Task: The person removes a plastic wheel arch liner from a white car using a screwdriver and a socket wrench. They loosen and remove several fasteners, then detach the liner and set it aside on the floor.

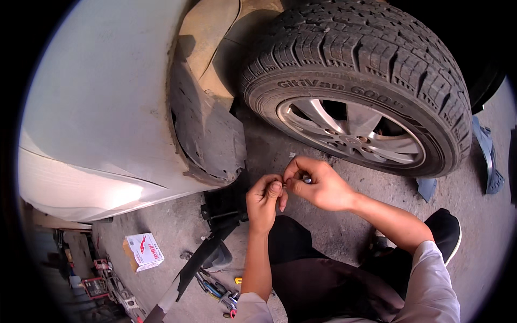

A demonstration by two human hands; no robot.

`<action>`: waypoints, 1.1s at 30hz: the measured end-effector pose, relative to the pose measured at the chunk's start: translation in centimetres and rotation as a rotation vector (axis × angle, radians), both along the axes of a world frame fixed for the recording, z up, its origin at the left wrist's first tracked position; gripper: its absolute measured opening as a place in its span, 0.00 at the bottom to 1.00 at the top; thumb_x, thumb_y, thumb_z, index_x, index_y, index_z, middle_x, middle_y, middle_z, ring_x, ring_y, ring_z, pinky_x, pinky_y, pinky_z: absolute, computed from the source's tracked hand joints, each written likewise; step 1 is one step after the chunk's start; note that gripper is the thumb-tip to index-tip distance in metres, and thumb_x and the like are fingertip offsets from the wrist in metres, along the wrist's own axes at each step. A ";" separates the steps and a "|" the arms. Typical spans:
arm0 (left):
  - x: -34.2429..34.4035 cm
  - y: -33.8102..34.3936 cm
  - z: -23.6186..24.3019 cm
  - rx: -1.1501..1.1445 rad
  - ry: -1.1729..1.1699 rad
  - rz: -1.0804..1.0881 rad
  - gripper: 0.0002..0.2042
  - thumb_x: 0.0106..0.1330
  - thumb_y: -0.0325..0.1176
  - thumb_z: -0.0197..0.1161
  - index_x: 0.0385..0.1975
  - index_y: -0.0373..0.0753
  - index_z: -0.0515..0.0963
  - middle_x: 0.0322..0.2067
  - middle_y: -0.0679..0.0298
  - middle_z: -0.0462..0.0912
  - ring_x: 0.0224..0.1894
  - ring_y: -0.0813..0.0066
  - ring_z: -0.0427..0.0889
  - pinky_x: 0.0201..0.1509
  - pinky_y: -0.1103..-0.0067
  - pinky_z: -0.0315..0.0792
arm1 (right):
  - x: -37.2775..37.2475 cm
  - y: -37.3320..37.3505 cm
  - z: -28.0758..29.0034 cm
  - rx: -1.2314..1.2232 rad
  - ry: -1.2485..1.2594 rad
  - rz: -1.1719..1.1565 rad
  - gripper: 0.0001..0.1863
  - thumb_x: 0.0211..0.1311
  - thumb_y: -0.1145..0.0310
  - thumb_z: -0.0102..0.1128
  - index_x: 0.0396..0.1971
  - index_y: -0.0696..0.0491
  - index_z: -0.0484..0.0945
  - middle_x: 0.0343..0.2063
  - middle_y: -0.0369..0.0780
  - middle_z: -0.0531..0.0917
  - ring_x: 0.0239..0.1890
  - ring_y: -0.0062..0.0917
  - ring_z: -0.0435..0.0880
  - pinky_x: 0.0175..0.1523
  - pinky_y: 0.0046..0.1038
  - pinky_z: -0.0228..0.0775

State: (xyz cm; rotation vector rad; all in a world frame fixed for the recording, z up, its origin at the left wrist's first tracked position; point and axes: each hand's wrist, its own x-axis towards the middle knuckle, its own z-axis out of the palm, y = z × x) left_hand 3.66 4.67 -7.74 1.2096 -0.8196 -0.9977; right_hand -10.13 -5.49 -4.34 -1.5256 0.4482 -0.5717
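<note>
My left hand (263, 200) and my right hand (326, 185) meet at the middle of the view, in front of the wheel. Both are closed, thumbs against fingertips. A small shiny metal piece (307, 178), perhaps a bolt or a socket, pokes out of my right hand; its exact kind is too small to tell. Whatever my left fingertips pinch is mostly hidden. Just beyond my hands stands a wheel with a black tyre (371, 59) and a silver alloy rim (353, 137), turned outward beside the car.
The pale car body (102, 102) fills the left, with a loose dark liner (210, 129) at its edge. A floor jack's long handle (199, 264) slants at lower left. Nearby lie a white box (144, 252) and hand tools (218, 290). Grey plastic pieces (486, 153) lie at right.
</note>
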 end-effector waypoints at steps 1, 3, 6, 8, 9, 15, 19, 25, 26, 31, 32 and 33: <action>0.5 0.1 0.1 0.029 -0.061 0.005 0.14 0.68 0.40 0.53 0.31 0.32 0.70 0.21 0.64 0.71 0.17 0.81 0.69 0.18 0.85 0.63 | 0.6 -0.6 -0.9 -0.003 0.001 0.041 0.04 0.55 0.77 0.52 0.30 0.61 0.72 0.22 0.41 0.79 0.27 0.23 0.80 0.36 0.26 0.71; 1.5 0.9 0.0 0.099 -0.147 -0.012 0.14 0.69 0.39 0.51 0.31 0.33 0.71 0.18 0.67 0.69 0.16 0.83 0.68 0.18 0.86 0.62 | 1.7 -1.0 -1.6 0.037 0.025 0.143 0.03 0.56 0.76 0.55 0.30 0.59 0.74 0.26 0.36 0.78 0.29 0.17 0.75 0.38 0.21 0.67; 2.2 1.5 0.8 0.211 -0.184 0.029 0.15 0.70 0.41 0.50 0.31 0.33 0.70 0.17 0.68 0.67 0.15 0.83 0.67 0.17 0.86 0.61 | 3.3 -1.4 -2.0 0.029 0.030 0.223 0.04 0.55 0.76 0.55 0.30 0.60 0.74 0.25 0.36 0.78 0.30 0.17 0.75 0.37 0.22 0.67; 2.6 1.5 1.2 0.200 -0.196 0.118 0.15 0.70 0.41 0.50 0.34 0.32 0.71 0.15 0.70 0.65 0.15 0.86 0.65 0.16 0.87 0.57 | 5.0 -1.9 -2.2 -0.035 -0.033 0.242 0.05 0.54 0.75 0.56 0.28 0.61 0.74 0.24 0.40 0.79 0.29 0.21 0.77 0.35 0.25 0.68; 2.8 1.6 1.3 0.222 -0.264 0.155 0.15 0.70 0.41 0.50 0.34 0.32 0.72 0.14 0.71 0.64 0.15 0.87 0.63 0.17 0.87 0.55 | 5.7 -2.3 -2.2 -0.052 -0.048 0.263 0.06 0.53 0.74 0.56 0.28 0.61 0.74 0.24 0.43 0.79 0.28 0.25 0.79 0.35 0.27 0.69; 2.6 1.3 2.5 0.224 -0.387 0.273 0.16 0.71 0.42 0.49 0.32 0.32 0.72 0.12 0.72 0.63 0.14 0.89 0.58 0.17 0.87 0.51 | 7.2 -3.5 -1.6 -0.170 -0.096 0.311 0.06 0.53 0.73 0.57 0.28 0.61 0.74 0.23 0.43 0.80 0.29 0.25 0.79 0.36 0.27 0.70; 2.7 1.6 2.8 0.262 -0.384 0.290 0.17 0.71 0.44 0.48 0.30 0.34 0.72 0.11 0.72 0.64 0.14 0.88 0.57 0.17 0.87 0.51 | 7.5 -3.4 -2.5 -0.141 -0.165 0.303 0.06 0.52 0.73 0.57 0.27 0.61 0.74 0.24 0.43 0.80 0.30 0.25 0.80 0.38 0.27 0.70; 2.2 3.2 2.7 0.307 -0.400 0.289 0.18 0.71 0.45 0.47 0.26 0.36 0.70 0.11 0.72 0.63 0.15 0.87 0.57 0.18 0.85 0.51 | 8.2 -2.9 -2.7 -0.155 -0.205 0.370 0.07 0.52 0.72 0.58 0.27 0.60 0.73 0.24 0.43 0.80 0.30 0.27 0.81 0.37 0.28 0.71; 2.1 3.3 2.7 0.289 -0.397 0.279 0.18 0.71 0.45 0.47 0.25 0.37 0.69 0.11 0.72 0.63 0.15 0.87 0.57 0.18 0.85 0.51 | 8.2 -2.9 -2.7 -0.160 -0.207 0.386 0.07 0.52 0.72 0.58 0.27 0.60 0.73 0.24 0.43 0.80 0.29 0.27 0.81 0.37 0.28 0.71; 2.4 3.4 2.9 0.228 -0.326 0.232 0.19 0.71 0.46 0.46 0.24 0.37 0.67 0.11 0.72 0.62 0.14 0.87 0.56 0.17 0.85 0.50 | 8.0 -3.6 -1.4 -0.209 -0.206 0.505 0.07 0.55 0.71 0.57 0.29 0.59 0.72 0.23 0.42 0.80 0.28 0.24 0.79 0.35 0.27 0.70; 2.4 3.3 2.8 0.209 -0.343 0.226 0.19 0.71 0.46 0.46 0.24 0.37 0.67 0.11 0.72 0.61 0.14 0.87 0.56 0.17 0.85 0.50 | 8.0 -3.5 -1.5 -0.189 -0.224 0.508 0.07 0.55 0.72 0.57 0.30 0.59 0.72 0.23 0.42 0.79 0.27 0.23 0.79 0.34 0.27 0.69; 2.3 3.2 3.0 0.218 -0.374 0.234 0.19 0.71 0.46 0.46 0.25 0.37 0.67 0.11 0.72 0.61 0.14 0.87 0.55 0.17 0.85 0.50 | 8.0 -3.5 -1.6 -0.168 -0.240 0.512 0.07 0.56 0.72 0.57 0.31 0.59 0.71 0.22 0.42 0.79 0.27 0.22 0.78 0.33 0.26 0.69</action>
